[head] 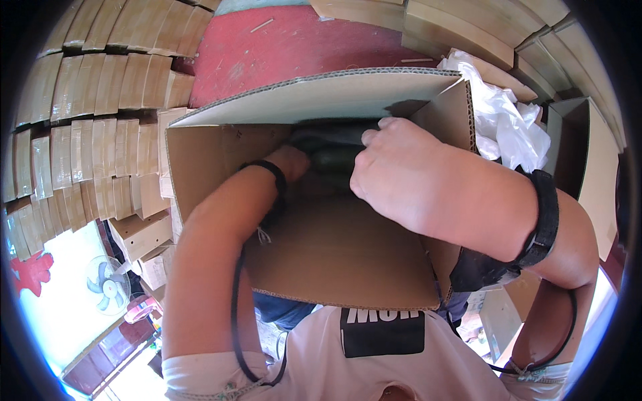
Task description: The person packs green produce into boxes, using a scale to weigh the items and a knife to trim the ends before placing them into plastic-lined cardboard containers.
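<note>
A tall open cardboard box stands right against my body, its corrugated top edges facing up. Both of my hands reach down inside it. At the far side of the box, a dark greenish, smooth material, perhaps plastic, lies in shadow between them. Curled fingers of my right hand close at the right end of this material, near the far wall. Deeper in and to the left, my left hand touches its left end; shadow hides the fingertips. The bottom of the box is too dark to make out.
Stacked flat cartons rise on the left, and more cartons stand at the back right. Crumpled white plastic lies beside the box's right wall. Another open box is further right. Red floor shows beyond; a fan stands lower left.
</note>
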Demonstrator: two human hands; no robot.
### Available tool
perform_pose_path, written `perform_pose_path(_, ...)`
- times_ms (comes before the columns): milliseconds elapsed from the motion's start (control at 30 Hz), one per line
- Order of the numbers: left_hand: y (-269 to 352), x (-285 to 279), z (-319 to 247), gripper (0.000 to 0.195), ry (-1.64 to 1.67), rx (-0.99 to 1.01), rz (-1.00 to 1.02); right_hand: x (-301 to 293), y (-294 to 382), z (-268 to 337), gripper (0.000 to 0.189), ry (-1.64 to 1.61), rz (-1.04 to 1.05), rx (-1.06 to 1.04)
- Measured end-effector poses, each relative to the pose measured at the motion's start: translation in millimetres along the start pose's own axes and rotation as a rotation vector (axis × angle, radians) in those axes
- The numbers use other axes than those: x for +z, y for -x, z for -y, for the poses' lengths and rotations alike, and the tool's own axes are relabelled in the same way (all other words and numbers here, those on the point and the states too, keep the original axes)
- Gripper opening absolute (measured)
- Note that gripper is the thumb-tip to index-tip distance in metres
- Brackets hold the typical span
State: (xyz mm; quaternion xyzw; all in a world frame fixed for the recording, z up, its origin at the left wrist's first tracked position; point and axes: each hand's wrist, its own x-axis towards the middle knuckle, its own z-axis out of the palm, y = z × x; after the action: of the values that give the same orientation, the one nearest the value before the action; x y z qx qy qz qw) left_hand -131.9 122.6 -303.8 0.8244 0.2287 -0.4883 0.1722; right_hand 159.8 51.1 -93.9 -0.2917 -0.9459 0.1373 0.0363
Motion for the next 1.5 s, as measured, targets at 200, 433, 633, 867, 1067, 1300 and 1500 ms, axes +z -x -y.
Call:
perform_pose_path(200,38.4,-46.6,-17.1,0.027,-0.222,0.018,0.049,-23.8,-15.8,2.9,0.009,0.062,0.157,0.058)
perform_pose_path(433,73.4,-74.3,-4.4,0.02,-0.484,0.064,-0.075,-21.9,-10.3,-0.4,0.01,0.236,0.273,0.071)
perform_pose_path(633,79.2,-84.7,2.6,0.018,-0.361,0.216,0.014,-22.9,-20.3,-8.3,0.011,0.248,0.442,0.125)
perform_pose_path(867,125.9,-115.4,-16.6,0.019,-0.348,0.105,-0.035,-25.8,-16.8,5.2,0.013,0.312,0.411,0.079)
perform_pose_path(1067,161.8,-121.6,-25.1,0.016,-0.35,0.169,-0.328,-31.5,-9.6,10.8,0.007,0.241,0.439,0.06)
perform_pose_path(1300,215.7,-116.5,-22.0,0.018,-0.442,0.065,-0.379,-95.8,-1.2,32.2,0.01,0.184,0.396,0.117)
perform_pose_path(1500,225.0,-104.4,-27.4,0.017,-0.518,0.031,-0.428,-86.1,-7.8,31.9,0.013,0.235,0.39,0.086)
